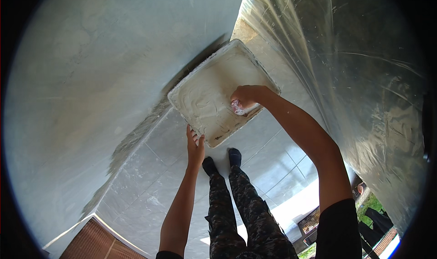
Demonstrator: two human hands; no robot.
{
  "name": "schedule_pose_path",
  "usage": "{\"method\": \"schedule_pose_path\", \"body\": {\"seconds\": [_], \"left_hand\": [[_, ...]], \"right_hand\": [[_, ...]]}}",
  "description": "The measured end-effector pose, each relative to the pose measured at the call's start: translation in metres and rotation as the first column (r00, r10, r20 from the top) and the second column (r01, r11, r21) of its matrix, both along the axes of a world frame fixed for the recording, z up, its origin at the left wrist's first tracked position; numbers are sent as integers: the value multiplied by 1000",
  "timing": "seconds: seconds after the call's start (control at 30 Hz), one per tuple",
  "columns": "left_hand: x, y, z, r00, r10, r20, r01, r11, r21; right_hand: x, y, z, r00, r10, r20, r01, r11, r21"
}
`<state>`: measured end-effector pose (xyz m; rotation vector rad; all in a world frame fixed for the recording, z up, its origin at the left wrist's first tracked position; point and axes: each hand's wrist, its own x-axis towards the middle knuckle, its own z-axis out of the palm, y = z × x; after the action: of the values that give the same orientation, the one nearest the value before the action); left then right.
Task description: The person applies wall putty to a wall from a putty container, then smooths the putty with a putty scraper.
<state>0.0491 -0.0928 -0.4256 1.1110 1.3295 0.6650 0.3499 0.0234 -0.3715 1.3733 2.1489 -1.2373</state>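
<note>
Ridged matt paste (pixel 200 95), glossy plastic sheeting (pixel 364 72), smooth matt wall (pixel 100 77), cloth trousers (pixel 221 204)

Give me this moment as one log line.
tray: beside wall; left hand: at tray's near edge; right hand: curled over pale paste, contents unclear

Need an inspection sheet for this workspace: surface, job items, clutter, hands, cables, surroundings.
Surface: grey tiled floor, whitish marks in places.
Job's things: shallow rectangular tray, pale paste spread inside, uneven, with ridges.
Clutter: dark items at lower right, too unclear to identify.
Hands: left hand touches the tray's near edge, grip unclear; right hand is curled over the tray, white smears on it; anything held is hidden.
Cables: nothing seen.
Surroundings: grey wall left, translucent plastic sheet right, grass lower right.
</note>
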Motion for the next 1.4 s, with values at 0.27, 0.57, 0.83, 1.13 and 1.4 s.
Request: {"method": "schedule_pose_path", "body": {"seconds": [0.27, 0.57, 0.83, 1.13, 1.4], "left_hand": [[-25, -3, 4, 952, 32, -304, 23, 984, 177], [-18, 48, 134, 996, 59, -63, -32, 933, 359], [-4, 110, 364, 996, 70, 52, -86, 664, 742], [-53, 115, 589, 989, 131, 75, -104, 228, 968], [-165, 106, 727, 943, 290, 161, -135, -108, 985]], "right_hand": [[-9, 16, 34, 887, -458, -52, 419, 848, -325], [-4, -61, 92, -368, -817, -444, 406, 288, -867], [-20, -68, 294, -645, -536, -545, 336, 441, -832], [-36, -63, 499, -628, -266, -732, 495, 589, -639], [-102, -52, 654, -509, -63, -859, 581, 711, -396]]}}
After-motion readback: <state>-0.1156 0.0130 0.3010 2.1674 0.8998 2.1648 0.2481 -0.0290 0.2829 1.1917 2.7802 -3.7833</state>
